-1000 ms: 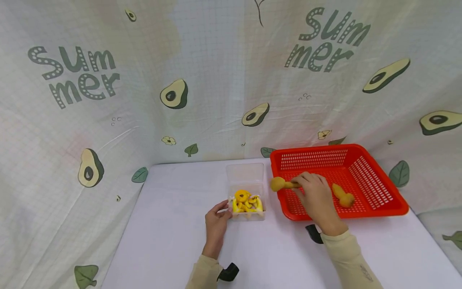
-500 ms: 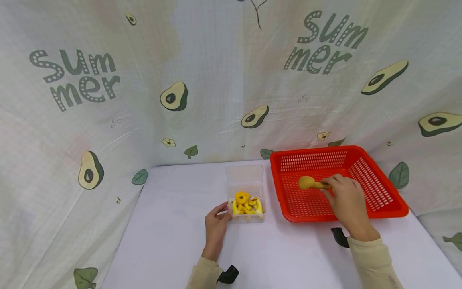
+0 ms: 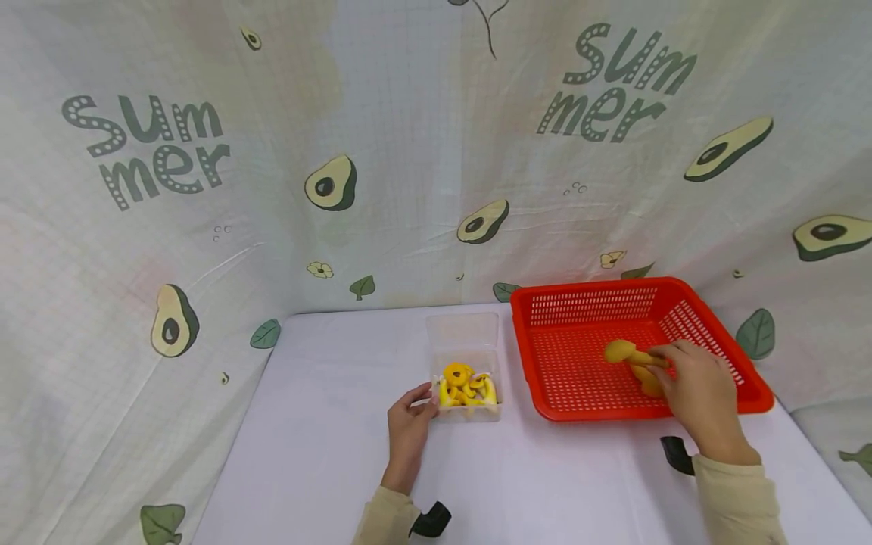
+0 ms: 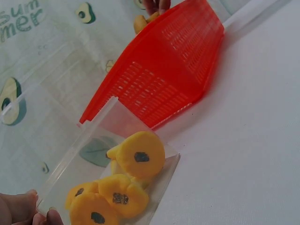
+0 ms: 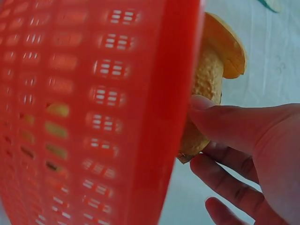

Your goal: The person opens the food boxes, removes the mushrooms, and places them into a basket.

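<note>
My right hand (image 3: 705, 390) pinches a tan-yellow mushroom (image 3: 621, 351) by its stem, held over the red basket (image 3: 579, 415). In the right wrist view the mushroom (image 5: 210, 70) shows a broad cap and bumpy stem, partly behind the basket rim. Below it lies another tan-yellow mushroom (image 3: 647, 381), partly hidden by the held one and by the hand. My left hand (image 3: 409, 431) grips the left side of a clear plastic box (image 3: 470, 414), fingertips (image 4: 52, 216) at its wall. Inside are several yellow rounded pieces (image 4: 140, 154) with dark patches; the box's lid (image 3: 463, 331) stands open behind.
The white table (image 3: 327, 431) spreads left and in front of the box and basket. A printed cloth (image 3: 402, 113) hangs behind and along the sides. Black curved wrist mounts (image 3: 431, 521) stick out beside both sleeves.
My right hand has carried the mushroom rightward, from the basket's left rim to over the mushroom lying inside. The left hand has stayed at the box.
</note>
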The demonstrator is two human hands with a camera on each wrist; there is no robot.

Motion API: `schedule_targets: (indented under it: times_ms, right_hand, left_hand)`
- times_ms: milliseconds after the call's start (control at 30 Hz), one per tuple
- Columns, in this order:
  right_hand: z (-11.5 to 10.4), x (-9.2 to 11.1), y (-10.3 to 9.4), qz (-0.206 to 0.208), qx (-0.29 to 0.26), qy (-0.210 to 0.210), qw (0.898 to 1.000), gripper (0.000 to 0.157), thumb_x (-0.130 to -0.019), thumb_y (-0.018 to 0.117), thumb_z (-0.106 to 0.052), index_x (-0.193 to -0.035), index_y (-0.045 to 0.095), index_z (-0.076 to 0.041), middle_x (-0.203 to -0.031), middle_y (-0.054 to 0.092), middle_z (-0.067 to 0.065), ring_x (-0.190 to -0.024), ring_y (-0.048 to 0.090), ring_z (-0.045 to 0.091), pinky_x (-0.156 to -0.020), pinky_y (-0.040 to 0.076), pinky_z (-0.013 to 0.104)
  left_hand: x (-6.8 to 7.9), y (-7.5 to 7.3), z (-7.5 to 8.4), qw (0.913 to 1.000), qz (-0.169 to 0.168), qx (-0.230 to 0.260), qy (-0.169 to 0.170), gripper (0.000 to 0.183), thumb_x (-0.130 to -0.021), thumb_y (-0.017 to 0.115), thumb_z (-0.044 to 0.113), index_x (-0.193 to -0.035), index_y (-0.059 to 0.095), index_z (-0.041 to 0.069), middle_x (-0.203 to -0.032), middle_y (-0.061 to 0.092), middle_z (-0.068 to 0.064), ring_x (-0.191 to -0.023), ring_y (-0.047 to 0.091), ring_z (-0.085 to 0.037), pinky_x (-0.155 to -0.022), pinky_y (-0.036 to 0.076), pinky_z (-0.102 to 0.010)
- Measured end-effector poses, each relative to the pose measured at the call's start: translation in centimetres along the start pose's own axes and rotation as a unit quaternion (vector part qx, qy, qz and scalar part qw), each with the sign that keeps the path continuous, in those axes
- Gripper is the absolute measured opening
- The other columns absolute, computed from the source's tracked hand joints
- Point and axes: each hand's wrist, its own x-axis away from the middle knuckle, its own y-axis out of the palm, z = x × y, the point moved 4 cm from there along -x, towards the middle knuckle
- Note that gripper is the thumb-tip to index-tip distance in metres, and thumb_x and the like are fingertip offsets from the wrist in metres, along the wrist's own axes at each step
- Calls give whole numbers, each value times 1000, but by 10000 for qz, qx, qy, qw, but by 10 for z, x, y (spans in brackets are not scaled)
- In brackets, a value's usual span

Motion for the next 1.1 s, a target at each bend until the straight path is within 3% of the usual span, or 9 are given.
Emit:
schedule_targets:
  times_ms: [300, 533, 833, 1100]
  right_hand:
    - [14, 3, 3, -400, -28, 319, 9987, 35, -66, 81, -3, -97, 65, 2, -96, 59, 24, -89, 50, 44, -77, 35, 63]
    - [5, 3, 9, -500, -123, 127, 9986, 35, -65, 81, -4, -96, 67, 3, -90, 60, 22, -85, 51, 42, -75, 38, 62]
    - [-38, -3, 23, -84, -198, -1007, 9947, 31, -62, 84, -6, -89, 69, -3, -86, 61, 11, -78, 56, 32, -69, 43, 51]
    - [-85, -4, 47, 19, -524, -1762, 9829, 31, -64, 84, -7, -91, 69, -6, -90, 60, 8, -86, 57, 30, -78, 45, 49]
  left_hand:
    - [2, 1, 2, 9999, -80, 56, -69, 32, -84, 67, 7, -116, 63, 2, -108, 57, -14, -78, 59, -19, -76, 55, -33]
    - [12, 2, 22, 9999, -103, -14, -58, 32, -84, 64, 0, -116, 60, -5, -108, 56, -20, -78, 59, -21, -79, 54, -41]
    - [-2, 4, 0, 10000, 55, 30, -52, 30, -84, 68, 7, -114, 65, 4, -107, 57, -13, -79, 59, -18, -78, 54, -37]
    - [-5, 6, -1, 9999, 102, 36, -22, 30, -83, 68, 6, -113, 65, 5, -105, 57, -12, -79, 60, -20, -75, 55, -33]
